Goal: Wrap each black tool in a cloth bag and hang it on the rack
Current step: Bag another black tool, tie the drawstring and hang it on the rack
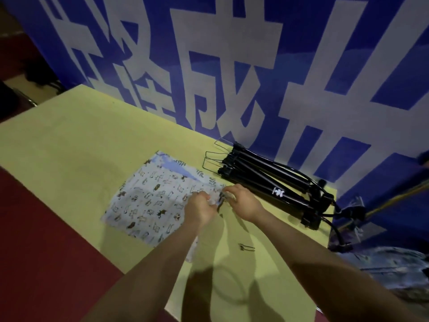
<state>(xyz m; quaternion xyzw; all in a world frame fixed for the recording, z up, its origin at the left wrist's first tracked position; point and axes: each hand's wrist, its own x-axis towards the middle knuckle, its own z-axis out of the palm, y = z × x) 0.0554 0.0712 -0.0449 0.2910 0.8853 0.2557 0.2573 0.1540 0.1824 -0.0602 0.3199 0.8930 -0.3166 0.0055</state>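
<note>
Both hands, left hand [201, 206] and right hand [243, 201], are pinching the printed cloth bag [148, 201] at its right edge on the table [69, 147], opening it. Black tools [274, 189] lying just beside; next, one needs sliding in.

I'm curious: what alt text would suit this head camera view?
Two bare hands, left hand and right hand, meet at the edge of a pale animal-print cloth bag on a yellow-green table. A bundle of black tube-shaped tools lies beside a blue-and-white banner.
</note>
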